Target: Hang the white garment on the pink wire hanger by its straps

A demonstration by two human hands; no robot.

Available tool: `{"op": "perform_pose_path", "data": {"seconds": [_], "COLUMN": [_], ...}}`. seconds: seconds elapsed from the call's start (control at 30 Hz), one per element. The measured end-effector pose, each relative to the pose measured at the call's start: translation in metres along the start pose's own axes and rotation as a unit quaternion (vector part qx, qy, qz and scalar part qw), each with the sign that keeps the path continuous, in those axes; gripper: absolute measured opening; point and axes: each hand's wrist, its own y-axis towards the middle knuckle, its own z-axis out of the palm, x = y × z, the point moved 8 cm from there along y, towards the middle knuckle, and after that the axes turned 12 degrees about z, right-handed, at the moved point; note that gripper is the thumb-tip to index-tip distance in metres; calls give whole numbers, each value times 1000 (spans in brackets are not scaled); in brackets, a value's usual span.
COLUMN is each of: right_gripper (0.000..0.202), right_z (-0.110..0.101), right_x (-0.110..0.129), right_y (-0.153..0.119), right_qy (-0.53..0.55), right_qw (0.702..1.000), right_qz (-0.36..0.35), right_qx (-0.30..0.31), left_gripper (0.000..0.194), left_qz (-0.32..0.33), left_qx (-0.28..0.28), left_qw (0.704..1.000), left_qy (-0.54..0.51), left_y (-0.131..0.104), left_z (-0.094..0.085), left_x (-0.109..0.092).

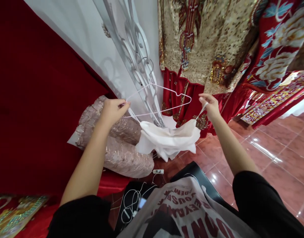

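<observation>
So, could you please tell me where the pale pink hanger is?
In the head view, the pale pink hanger is near the centre, its left end at the left hand, just above the white garment.

A plain white garment (168,140) is seen at the centre, below a pale pink hanger (166,89). At upper right, a gold dress (203,66) is speckled with brown and decorated in red, while a red cloth (263,77) beside it is patterned with cream flowers and blue leaves. The left is filled by deep red fabric (43,82). At bottom centre, a grey shirt (188,211) is printed with dark red lettering; reddish-pink floor tiles (285,145) are shown at right.
</observation>
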Motion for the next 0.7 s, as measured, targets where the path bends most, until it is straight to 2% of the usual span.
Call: {"op": "perform_pose_path", "data": {"seconds": [0.07, 0.13, 0.23, 0.3, 0.43, 0.53, 0.7], "right_gripper": [55, 57, 57, 54, 44, 39, 45], "right_z": [6, 22, 52, 67, 81, 82, 49], "right_x": [0, 7, 22, 32, 51, 60, 47], "right_y": [29, 49, 61, 61, 62, 58, 55], "right_qy": [-24, -43, -46, -39, -63, -63, -26], "right_qw": [996, 984, 952, 930, 914, 906, 913], "right_qz": [51, 82, 115, 139, 159, 169, 197], "right_qx": [75, 155, 280, 338, 369, 383, 357], "left_gripper": [40, 40, 41, 42, 43, 43, 41], "left_qz": [17, 23, 22, 27, 34, 25, 21], "left_qx": [10, 18, 22, 22, 13, 9, 9], "left_qw": [1000, 999, 999, 999, 999, 999, 1000], "left_qy": [18, 30, 29, 28, 27, 33, 18], "left_y": [3, 5, 5, 5, 1, -1, -3], "left_z": [3, 7, 11, 12, 11, 10, 13], "left_x": [0, 0, -1, -2, -2, -1, -2]}}
